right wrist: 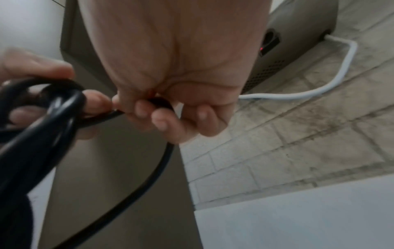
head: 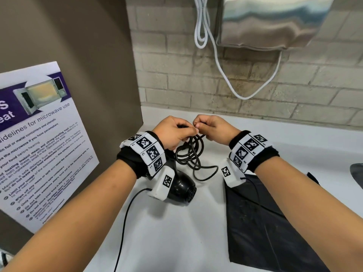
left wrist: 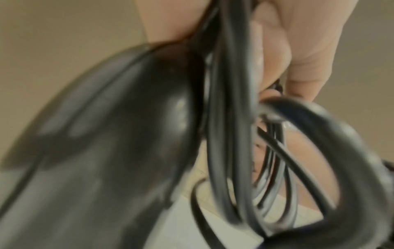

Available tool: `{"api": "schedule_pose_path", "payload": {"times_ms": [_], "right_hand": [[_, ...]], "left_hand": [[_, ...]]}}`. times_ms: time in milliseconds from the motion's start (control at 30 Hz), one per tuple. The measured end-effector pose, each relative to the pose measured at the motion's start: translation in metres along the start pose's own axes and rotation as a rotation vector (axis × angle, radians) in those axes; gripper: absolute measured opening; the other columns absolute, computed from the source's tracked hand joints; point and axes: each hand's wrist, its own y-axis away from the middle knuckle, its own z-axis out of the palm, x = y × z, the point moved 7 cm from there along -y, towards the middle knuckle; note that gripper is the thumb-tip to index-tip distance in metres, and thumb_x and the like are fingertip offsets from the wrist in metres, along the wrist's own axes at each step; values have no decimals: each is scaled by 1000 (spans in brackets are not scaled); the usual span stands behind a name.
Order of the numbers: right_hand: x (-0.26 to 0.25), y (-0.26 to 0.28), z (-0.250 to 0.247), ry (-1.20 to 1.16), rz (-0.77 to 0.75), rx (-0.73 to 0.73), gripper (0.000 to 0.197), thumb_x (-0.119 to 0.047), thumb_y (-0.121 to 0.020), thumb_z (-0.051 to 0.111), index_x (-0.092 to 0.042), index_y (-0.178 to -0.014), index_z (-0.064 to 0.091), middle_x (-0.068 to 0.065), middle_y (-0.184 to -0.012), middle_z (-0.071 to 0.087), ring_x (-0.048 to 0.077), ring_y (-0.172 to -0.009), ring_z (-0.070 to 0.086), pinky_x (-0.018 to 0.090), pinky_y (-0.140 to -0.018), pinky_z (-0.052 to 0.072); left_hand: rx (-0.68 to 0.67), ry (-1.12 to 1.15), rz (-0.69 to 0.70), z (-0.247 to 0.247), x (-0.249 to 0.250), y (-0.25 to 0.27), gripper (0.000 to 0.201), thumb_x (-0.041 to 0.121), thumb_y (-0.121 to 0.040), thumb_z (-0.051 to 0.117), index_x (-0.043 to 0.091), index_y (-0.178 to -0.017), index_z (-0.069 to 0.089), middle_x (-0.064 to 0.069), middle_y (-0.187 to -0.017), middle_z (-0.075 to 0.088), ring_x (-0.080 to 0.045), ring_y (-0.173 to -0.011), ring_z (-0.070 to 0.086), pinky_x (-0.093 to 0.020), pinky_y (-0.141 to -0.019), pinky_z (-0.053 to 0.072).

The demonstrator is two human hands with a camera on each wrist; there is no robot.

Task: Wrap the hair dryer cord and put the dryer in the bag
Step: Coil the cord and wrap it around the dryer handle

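A black hair dryer (head: 183,188) lies on the white counter (head: 172,232) under my left wrist; its blurred body (left wrist: 110,151) fills the left wrist view. My left hand (head: 176,132) grips a bundle of black cord loops (head: 188,152) that hang below it; the loops (left wrist: 230,134) run down past its fingers. My right hand (head: 212,128), almost touching the left, pinches a strand of the same cord (right wrist: 132,165) in curled fingers (right wrist: 157,121). A flat black bag (head: 265,222) lies on the counter under my right forearm.
A brown side panel with a microwave guidelines poster (head: 39,144) stands at left. A tiled wall (head: 255,91) rises behind, with a metal wall unit (head: 275,22) and a drooping white cable (head: 225,75). A thin black wrist-camera wire (head: 125,218) trails across the counter.
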Motion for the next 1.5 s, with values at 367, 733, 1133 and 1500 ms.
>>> {"api": "schedule_pose_path", "payload": {"times_ms": [367, 733, 1133, 1500], "right_hand": [[51, 5, -69, -244, 422, 695, 13, -15, -99, 35, -13, -92, 46, 9, -76, 45, 18, -40, 48, 17, -32, 39], [35, 20, -28, -30, 292, 256, 26, -6, -95, 40, -13, -111, 60, 2, -100, 59, 16, -68, 59, 15, -51, 46], [30, 35, 55, -175, 370, -285, 27, -16, -83, 64, -17, -111, 64, 7, -118, 64, 18, -110, 59, 34, -103, 43], [14, 17, 17, -241, 214, -32, 29, 8, -93, 36, -16, -92, 53, 4, -69, 46, 4, -43, 47, 17, -44, 42]], "left_hand": [[-120, -27, -31, 10, -2, 11, 15, 10, -84, 64, 16, -71, 67, 8, -38, 42, -6, -26, 22, -9, -34, 17], [-35, 83, -22, -7, -9, 1, 13, 11, -87, 61, 11, -75, 64, -3, -52, 40, -5, -27, 19, -9, -35, 15], [-34, 156, 86, -6, 1, 6, 11, 2, -87, 58, 9, -81, 61, 7, -41, 51, -1, -24, 31, -8, -29, 22], [-125, 100, 74, 0, -5, 6, 10, 4, -84, 63, 13, -80, 63, 5, -42, 49, -4, -26, 24, -9, -30, 18]]}}
